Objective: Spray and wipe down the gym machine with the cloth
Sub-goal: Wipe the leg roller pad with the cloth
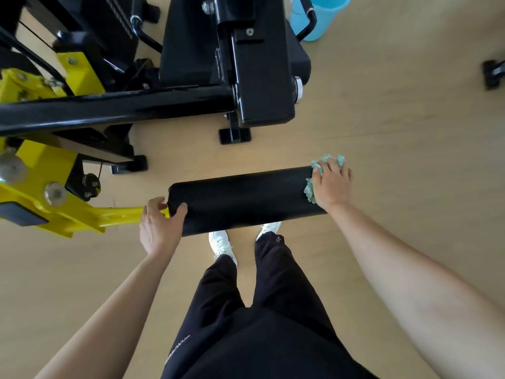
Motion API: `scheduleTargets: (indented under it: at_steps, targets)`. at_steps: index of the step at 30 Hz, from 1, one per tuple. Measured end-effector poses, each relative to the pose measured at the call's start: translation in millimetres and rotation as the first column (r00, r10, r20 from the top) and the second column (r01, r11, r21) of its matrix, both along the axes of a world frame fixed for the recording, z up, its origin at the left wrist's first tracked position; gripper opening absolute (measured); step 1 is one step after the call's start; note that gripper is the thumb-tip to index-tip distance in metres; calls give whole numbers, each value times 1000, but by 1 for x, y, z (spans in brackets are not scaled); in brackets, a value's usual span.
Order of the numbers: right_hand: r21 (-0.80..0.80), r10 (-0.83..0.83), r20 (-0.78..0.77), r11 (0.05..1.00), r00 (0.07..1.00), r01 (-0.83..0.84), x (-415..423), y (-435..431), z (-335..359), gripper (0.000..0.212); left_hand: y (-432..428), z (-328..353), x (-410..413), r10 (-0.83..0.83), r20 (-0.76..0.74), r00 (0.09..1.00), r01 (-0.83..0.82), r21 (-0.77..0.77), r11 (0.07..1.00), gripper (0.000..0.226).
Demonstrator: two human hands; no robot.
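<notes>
A black roller pad (243, 199) of the gym machine lies crosswise in front of me, mounted on a yellow arm (82, 214). My left hand (159, 228) grips the pad's left end, thumb on top. My right hand (332, 184) presses a crumpled green-and-white cloth (310, 191) against the pad's right end. The cloth peeks out above and to the left of my fingers. No spray bottle shows.
The machine's black frame (114, 108) and seat block (262, 72) fill the upper left over a light wood floor. A light blue bucket (317, 17) stands at the top. Another black machine foot (493, 73) sits at the right edge. My legs and white shoes are below the pad.
</notes>
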State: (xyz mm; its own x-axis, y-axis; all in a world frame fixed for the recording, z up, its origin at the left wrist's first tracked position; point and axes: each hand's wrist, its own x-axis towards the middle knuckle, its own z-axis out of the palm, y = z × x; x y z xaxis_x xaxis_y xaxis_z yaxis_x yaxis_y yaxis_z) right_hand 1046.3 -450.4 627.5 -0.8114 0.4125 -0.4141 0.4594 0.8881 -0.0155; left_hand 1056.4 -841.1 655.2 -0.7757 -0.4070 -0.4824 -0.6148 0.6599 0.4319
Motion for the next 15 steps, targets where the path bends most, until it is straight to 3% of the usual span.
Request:
scheduleTargets:
  at_steps: [3, 7, 15]
  targets:
    - [-6, -49, 10, 999, 999, 49, -3, 0, -4, 50, 6, -7, -13, -76, 45, 996, 73, 62, 995, 79]
    - [-62, -28, 30, 998, 999, 30, -5, -20, -2, 51, 6, -12, -7, -36, -11, 999, 37, 105, 994, 78]
    - [-160, 326, -29, 932, 945, -326, -7, -103, 3, 53, 5, -11, 24, 16, -83, 996, -5, 121, 993, 78]
